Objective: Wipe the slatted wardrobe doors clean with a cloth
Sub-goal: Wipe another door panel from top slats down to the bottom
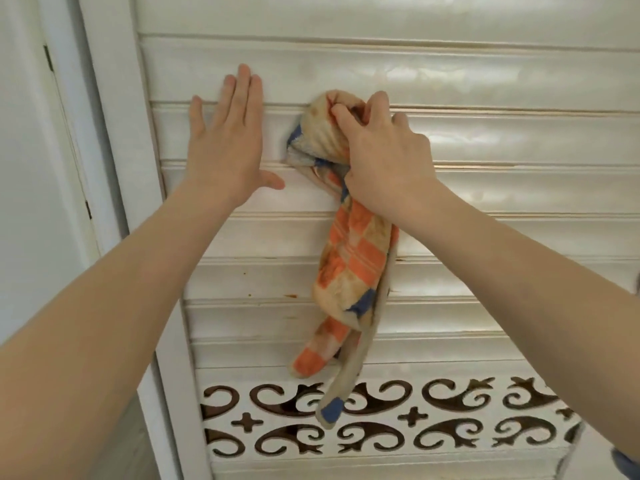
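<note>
The slatted wardrobe door [450,140] fills most of the frame, its glossy cream slats running left to right. The left hand [227,147] lies flat against the slats in the upper left of centre, fingers straight and together pointing up, thumb spread out to the right, holding nothing. Just to its right, near the upper middle of the frame, the right hand [384,157] grips a bunched cloth [346,258] and presses the wad against a slat, fingers curled tightly into the fabric. The cloth is checked in orange, beige and blue and looks stained; its loose tail hangs down from under the wrist across several slats, the lowest end reaching over the cut-out scroll panel [450,420] along the bottom of the frame. That panel shows dark curled and cross shapes in white. A few small brownish marks [289,296] sit on the slats below the left forearm. The white door frame [114,140] slants down the left side, with a pale wall [27,168] beyond it
</note>
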